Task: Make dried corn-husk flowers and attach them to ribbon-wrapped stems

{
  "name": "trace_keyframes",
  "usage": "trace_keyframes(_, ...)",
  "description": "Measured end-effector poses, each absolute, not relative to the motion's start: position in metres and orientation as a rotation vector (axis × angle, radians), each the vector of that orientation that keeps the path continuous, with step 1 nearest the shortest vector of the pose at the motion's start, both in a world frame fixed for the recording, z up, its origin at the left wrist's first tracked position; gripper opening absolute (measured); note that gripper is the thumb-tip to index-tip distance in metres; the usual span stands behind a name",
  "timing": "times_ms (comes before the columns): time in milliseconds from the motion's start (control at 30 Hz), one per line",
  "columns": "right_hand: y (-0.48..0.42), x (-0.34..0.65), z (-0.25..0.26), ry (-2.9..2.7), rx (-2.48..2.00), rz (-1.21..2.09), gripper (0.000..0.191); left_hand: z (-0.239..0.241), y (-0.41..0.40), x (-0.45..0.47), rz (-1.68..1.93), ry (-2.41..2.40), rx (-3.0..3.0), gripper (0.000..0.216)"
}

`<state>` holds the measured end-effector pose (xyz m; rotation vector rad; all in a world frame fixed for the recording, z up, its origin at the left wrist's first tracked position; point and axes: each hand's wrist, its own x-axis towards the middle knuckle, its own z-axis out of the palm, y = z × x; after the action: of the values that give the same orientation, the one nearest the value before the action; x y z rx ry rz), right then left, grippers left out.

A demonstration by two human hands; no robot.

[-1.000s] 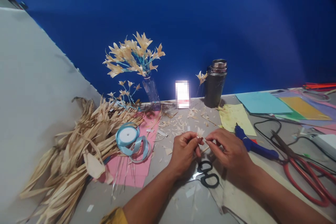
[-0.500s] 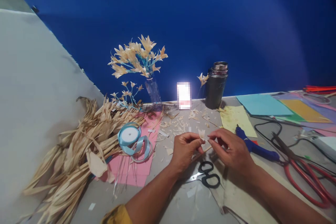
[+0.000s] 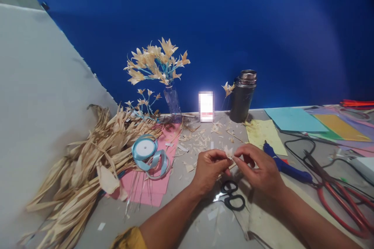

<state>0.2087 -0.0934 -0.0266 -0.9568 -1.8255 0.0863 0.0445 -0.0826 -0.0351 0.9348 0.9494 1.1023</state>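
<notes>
Between my two hands is a small pale corn husk flower (image 3: 228,151), its pointed petals facing up. My left hand (image 3: 212,167) pinches it near the base with thumb and index finger. Close against its right side, the thumb and fingertips of my right hand (image 3: 257,165) are pinched together at the petals; what exactly they grip is too small to make out. A thin tan stick (image 3: 233,166) shows below the fingers. Black-handled scissors (image 3: 234,201) lie just under my hands, blades partly hidden by my left forearm.
Dried corn husks (image 3: 78,163) and a light blue ribbon roll (image 3: 144,148) lie left. Behind stand a flower-filled clear bottle (image 3: 172,103), a glowing blurred screen (image 3: 206,107) and a dark flask (image 3: 243,99). A blue glue gun (image 3: 288,167) and red-handled shears (image 3: 339,198) lie right.
My left hand has shifted slightly right with the flower, and my right fingertips have come closer to its petals. The whole view has moved a little.
</notes>
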Motion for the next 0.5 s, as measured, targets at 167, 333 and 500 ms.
trace_keyframes(167, -0.0915, 0.2095, -0.0302, -1.889, -0.925, 0.036, 0.006, -0.0346, -0.0832, 0.0445, 1.135, 0.994, 0.92, 0.018)
trace_keyframes(333, -0.0921, 0.2095, -0.0309, -1.829, -0.981, 0.137, 0.011, -0.0322, -0.086, 0.0456, 1.085, 0.945, 0.94, 0.02)
trace_keyframes(500, -0.0935, 0.2091, -0.0266, -1.498, -1.104, 0.58, 0.013, -0.0342, -0.083, 0.0435, 1.08, 0.9, 0.897, 0.031)
